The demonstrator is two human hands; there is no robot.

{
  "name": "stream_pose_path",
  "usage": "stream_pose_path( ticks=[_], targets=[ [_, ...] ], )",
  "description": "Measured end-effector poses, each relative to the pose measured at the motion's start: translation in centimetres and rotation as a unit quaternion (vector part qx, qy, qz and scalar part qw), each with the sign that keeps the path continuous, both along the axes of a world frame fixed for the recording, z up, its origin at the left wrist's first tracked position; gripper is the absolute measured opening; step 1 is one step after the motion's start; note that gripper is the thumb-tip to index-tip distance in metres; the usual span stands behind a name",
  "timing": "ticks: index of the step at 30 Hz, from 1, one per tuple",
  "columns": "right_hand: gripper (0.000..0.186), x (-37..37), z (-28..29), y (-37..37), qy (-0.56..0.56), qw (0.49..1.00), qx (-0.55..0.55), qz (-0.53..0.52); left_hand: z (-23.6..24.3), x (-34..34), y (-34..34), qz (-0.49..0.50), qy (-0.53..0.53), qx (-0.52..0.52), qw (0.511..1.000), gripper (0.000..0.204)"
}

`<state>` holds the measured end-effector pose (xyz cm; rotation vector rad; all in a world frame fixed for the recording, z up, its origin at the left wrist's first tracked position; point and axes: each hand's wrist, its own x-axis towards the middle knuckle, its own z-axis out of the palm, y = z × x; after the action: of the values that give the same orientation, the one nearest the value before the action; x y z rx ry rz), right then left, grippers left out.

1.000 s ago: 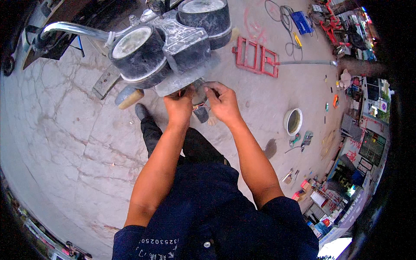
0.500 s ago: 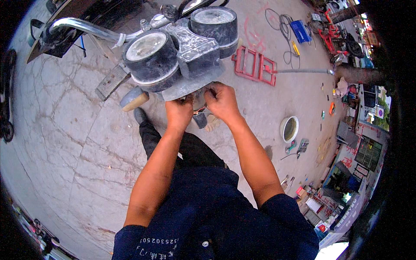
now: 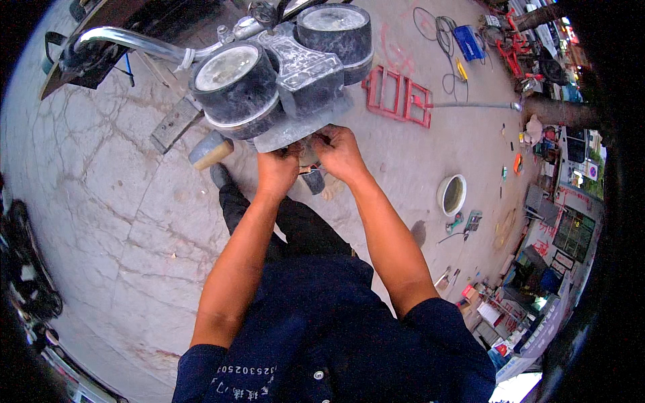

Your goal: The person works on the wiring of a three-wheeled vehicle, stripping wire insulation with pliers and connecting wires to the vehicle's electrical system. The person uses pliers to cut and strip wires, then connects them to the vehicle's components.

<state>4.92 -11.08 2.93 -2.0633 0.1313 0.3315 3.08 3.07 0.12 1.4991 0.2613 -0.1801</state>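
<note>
Two round black gauges (image 3: 235,87) with dusty lenses sit on a grey motorcycle instrument cluster (image 3: 308,70) in front of me. Under its lower lip, my left hand (image 3: 279,169) is closed, with its fingertips hidden beneath the edge. Close beside it, my right hand (image 3: 338,151) has its fingers bent in a pinch at the underside. Thin wires (image 3: 308,170) show between the two hands. What either hand grips is too small and shadowed to make out. The chrome handlebar (image 3: 134,39) runs out to the left.
An amber turn signal (image 3: 210,152) sticks out below the left gauge. On the concrete floor to the right lie a red metal frame (image 3: 398,97) with a long rod, a white bucket (image 3: 451,195), and a blue box (image 3: 468,45) with coiled cable. Tools and clutter line the far right.
Both hands stay under the cluster with only slight finger movement. The view has shifted a little, and more of a dark vehicle shows at the lower left.
</note>
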Motion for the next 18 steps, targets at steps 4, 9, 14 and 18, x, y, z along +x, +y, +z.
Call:
stream_pose_path(
  ticks=[4,9,14,18],
  targets=[
    [0.015,-0.3,1.0,0.4,0.035,0.996,0.058,-0.050,-1.4,-0.3,-0.6,0.056,0.012,-0.081,0.995,0.027],
    [0.012,-0.5,-1.1,0.6,-0.004,0.994,0.076,-0.074,-1.3,-0.8,-1.2,0.090,-0.001,-0.103,0.991,0.030],
    [0.011,-0.1,0.7,2.2,-0.021,0.996,-0.017,-0.088,-1.7,-0.7,-1.0,0.119,0.027,-0.146,0.982,0.024],
    [0.010,-0.5,-1.2,2.1,-0.036,0.989,0.088,-0.115,-1.4,-0.7,-1.0,0.127,0.033,-0.135,0.982,0.016]
  ],
)
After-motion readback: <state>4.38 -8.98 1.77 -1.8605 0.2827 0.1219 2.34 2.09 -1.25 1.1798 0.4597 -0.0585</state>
